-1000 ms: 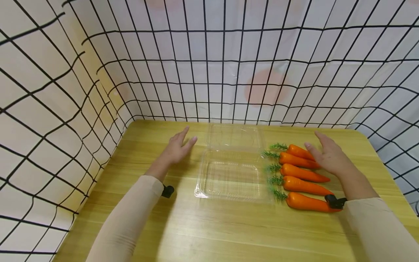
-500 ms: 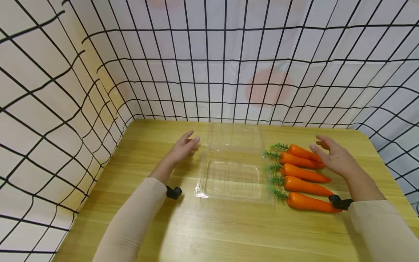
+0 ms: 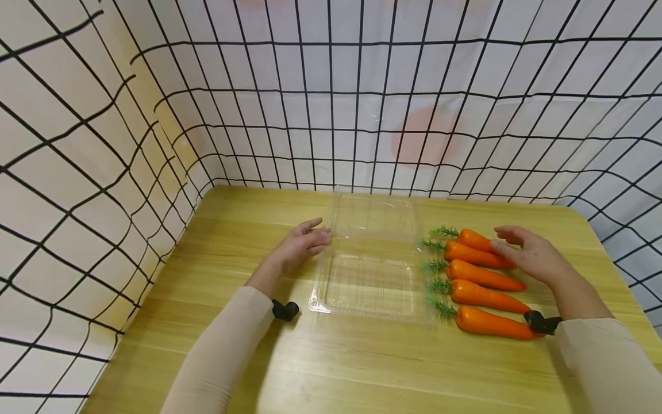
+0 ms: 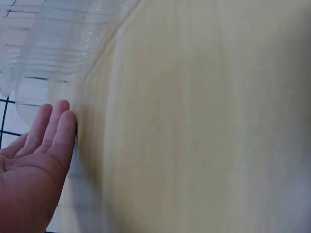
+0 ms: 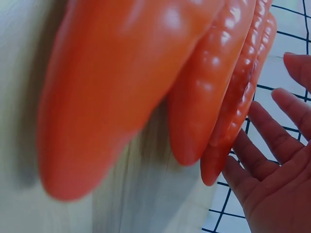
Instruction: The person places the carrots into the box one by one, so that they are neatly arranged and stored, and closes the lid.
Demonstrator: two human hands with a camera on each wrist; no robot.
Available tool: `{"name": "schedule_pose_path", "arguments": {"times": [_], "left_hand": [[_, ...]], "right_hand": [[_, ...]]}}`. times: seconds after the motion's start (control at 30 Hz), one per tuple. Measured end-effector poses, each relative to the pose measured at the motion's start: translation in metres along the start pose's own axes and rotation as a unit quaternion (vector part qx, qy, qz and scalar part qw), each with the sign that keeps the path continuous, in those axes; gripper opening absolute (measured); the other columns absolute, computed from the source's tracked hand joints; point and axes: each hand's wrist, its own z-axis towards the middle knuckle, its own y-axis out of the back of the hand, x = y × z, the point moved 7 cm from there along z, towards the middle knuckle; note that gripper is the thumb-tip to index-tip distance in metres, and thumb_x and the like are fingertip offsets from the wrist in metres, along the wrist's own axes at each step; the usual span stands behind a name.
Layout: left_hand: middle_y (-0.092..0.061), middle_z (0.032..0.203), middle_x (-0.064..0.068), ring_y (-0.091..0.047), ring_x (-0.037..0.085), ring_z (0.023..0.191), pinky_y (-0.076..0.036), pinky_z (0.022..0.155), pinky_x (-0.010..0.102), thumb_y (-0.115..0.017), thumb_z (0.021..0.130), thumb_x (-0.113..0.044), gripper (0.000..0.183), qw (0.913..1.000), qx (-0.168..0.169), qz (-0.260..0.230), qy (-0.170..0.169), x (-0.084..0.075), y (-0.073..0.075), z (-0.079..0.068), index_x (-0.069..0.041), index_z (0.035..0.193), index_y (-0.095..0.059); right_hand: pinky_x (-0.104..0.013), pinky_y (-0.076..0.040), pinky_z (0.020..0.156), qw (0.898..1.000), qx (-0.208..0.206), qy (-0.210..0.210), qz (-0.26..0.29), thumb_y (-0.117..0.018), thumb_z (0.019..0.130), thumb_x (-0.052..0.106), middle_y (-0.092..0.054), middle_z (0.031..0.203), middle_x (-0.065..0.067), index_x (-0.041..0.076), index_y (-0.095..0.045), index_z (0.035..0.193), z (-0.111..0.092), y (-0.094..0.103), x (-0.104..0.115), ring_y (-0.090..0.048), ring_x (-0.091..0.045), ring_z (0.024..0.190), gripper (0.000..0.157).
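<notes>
A clear plastic clamshell box (image 3: 369,282) lies opened flat on the table, its lid (image 3: 376,213) toward the back. My left hand (image 3: 302,246) is at the box's left edge with its fingers extended, fingertips right by the rim; in the left wrist view the palm and straight fingers (image 4: 51,128) show beside the clear plastic. Several orange carrots (image 3: 486,293) with green tops lie in a row right of the box. My right hand (image 3: 532,253) hovers over the tips of the farthest carrots, thumb near them. In the right wrist view its fingers (image 5: 272,131) are spread and hold nothing.
A black wire grid (image 3: 357,103) with pale sheeting behind it stands along the back and both sides of the wooden table (image 3: 351,368). A small black device (image 3: 285,310) is worn at the left wrist, another (image 3: 542,322) at the right.
My left hand has moved right, up to the edge of the box. My right hand has shifted slightly right and toward me, close over the carrots. Box and carrots stay in place.
</notes>
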Motion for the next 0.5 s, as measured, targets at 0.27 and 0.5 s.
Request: {"name": "schedule_pose_path", "arguments": {"times": [0.27, 0.5], "left_hand": [[-0.039, 0.161, 0.02, -0.047, 0.039, 0.144, -0.037, 0.122, 0.045, -0.054, 0.106, -0.019, 0.072, 0.9996, 0.026, -0.001, 0.007, 0.007, -0.009, 0.002, -0.008, 0.164, -0.013], [-0.044, 0.155, 0.027, -0.048, 0.042, 0.141, -0.042, 0.118, 0.043, -0.051, 0.106, -0.013, 0.072, 0.9994, 0.027, -0.021, 0.01, 0.01, -0.012, 0.004, -0.012, 0.165, -0.011]], "right_hand": [[-0.065, -0.042, 0.105, 0.999, 0.018, 0.03, 0.007, -0.051, 0.107, 0.041, -0.047, 0.147, -0.035, -0.005, -0.04, 0.15, 0.003, -0.007, 0.002, -0.048, -0.051, 0.131, 0.065], [-0.066, -0.041, 0.104, 0.999, 0.032, 0.025, 0.003, -0.052, 0.106, 0.04, -0.051, 0.143, -0.034, -0.005, -0.043, 0.148, 0.008, -0.011, -0.002, -0.05, -0.048, 0.127, 0.062]]}}
